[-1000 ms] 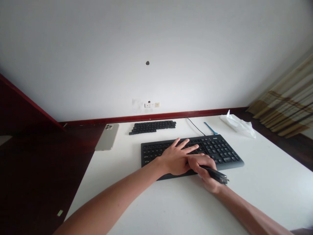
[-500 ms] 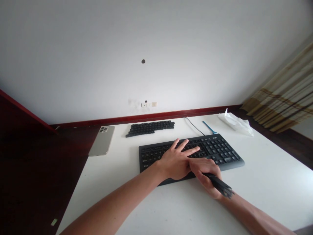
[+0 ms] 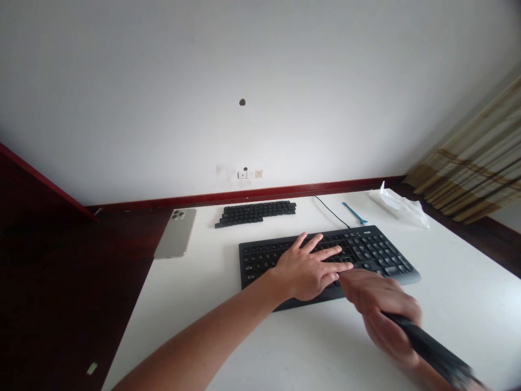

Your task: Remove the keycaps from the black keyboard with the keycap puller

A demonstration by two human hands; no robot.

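Note:
My left hand (image 3: pixel 307 269) lies with fingers spread on the middle of a black keyboard (image 3: pixel 380 250). Its palm and fingers hide many of the keys there. Beside it, my right hand (image 3: pixel 382 309) is closed around a long black tool (image 3: pixel 431 347) that slants down to the lower right. The near end looks ragged and is blurred by motion; whatever is at its far end is hidden behind the fingers. The right knuckles are just off the keyboard's front edge, close to the left little finger and thumb.
Behind the keyboard, rows of loose black keycaps (image 3: pixel 256 213) lie together on the white table (image 3: pixel 195 320). A phone (image 3: pixel 175 236) rests face down near the left edge. Further right are a cable (image 3: pixel 331 210), a thin blue tool (image 3: pixel 355 213) and a crumpled white plastic bag (image 3: pixel 401 208).
My right hand has moved right and towards me, out from beside the left palm, with the black tool still in it. My left hand stays spread on the keyboard.

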